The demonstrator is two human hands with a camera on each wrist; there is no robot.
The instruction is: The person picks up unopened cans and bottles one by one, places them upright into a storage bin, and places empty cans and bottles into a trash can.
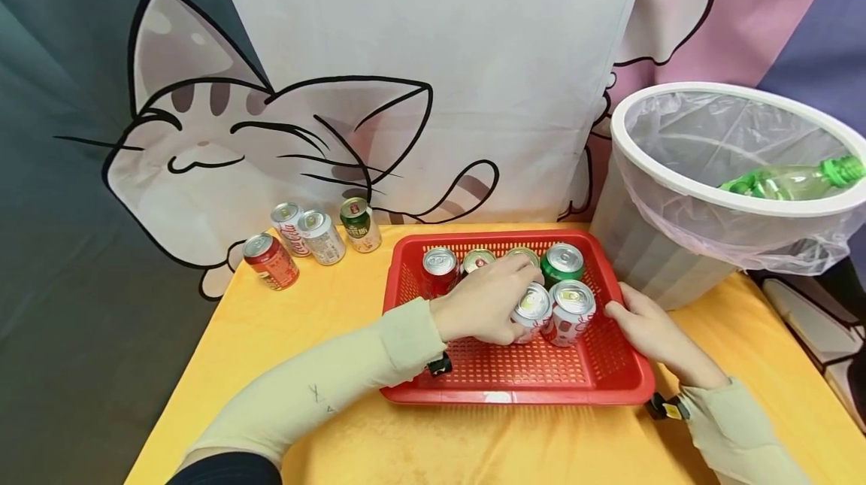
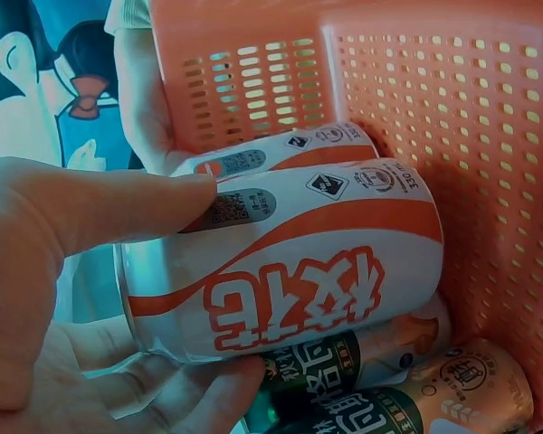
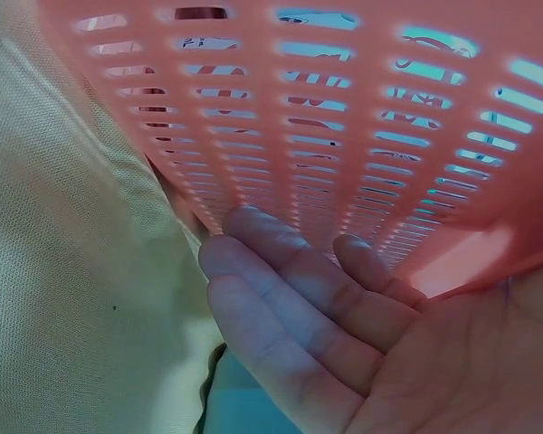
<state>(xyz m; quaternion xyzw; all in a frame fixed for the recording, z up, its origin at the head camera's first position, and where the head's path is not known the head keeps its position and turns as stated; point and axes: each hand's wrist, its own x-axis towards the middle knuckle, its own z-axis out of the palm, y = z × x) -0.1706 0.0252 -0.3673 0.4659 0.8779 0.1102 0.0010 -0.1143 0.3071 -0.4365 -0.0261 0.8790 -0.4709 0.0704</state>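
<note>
My left hand reaches into a red plastic basket and grips a white and red soda can, thumb on one side and fingers on the other. Right beside it stands a matching white and red can. Behind these are a green can, a dark red can and two gold-topped cans, partly covered by the hand. My right hand holds the basket's right side, its thumb over the rim and its fingers along the outside of the perforated wall.
On the yellow cloth at the left stand a red can, a white Coca-Cola can, a silver-topped pale can and a green and gold can. A lined white bin with a green bottle stands at right.
</note>
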